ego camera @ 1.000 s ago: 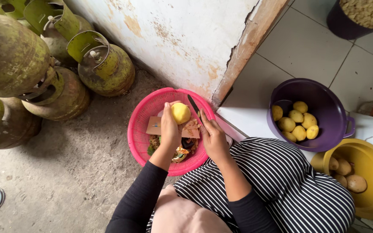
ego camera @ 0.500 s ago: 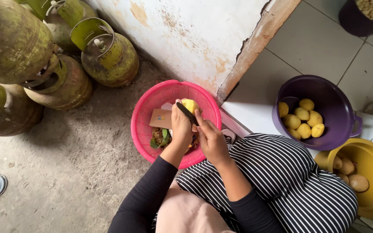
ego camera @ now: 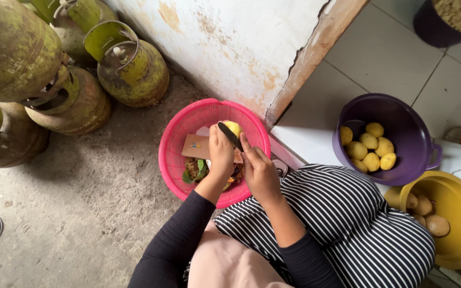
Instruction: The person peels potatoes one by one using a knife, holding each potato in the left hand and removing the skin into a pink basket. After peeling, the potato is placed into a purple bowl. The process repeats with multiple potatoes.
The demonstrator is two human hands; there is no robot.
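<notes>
Striped black-and-white cloth (ego camera: 342, 224) covers the person's lap at the near edge of the view, and both dark-sleeved forearms reach forward from it, away from the body, over a pink basket (ego camera: 174, 160) on the concrete floor. The left hand (ego camera: 221, 152) is closed around a yellow peeled potato (ego camera: 233, 128), which sits at the fingertips, on the far side of the hand and above the middle of the basket. The right hand (ego camera: 260, 170) is closed on the handle of a knife (ego camera: 229, 136), just beside the left and slightly nearer the body. The dark blade runs on a slant from the right hand up and to the left, its tip crossing over the left thumb and lying against the near side of the potato. So the potato lies ahead and a little left of the knife hand, touching the blade. Under the hands the basket holds a scrap of brown cardboard (ego camera: 197, 146) and peelings. To the right, well apart, a purple bowl (ego camera: 401, 114) holds more yellow peeled potatoes, and nearer, a yellow bowl (ego camera: 454, 240) holds brown unpeeled ones. Farther off on the left, worn green gas cylinders (ego camera: 134, 69) stand by the wall.
</notes>
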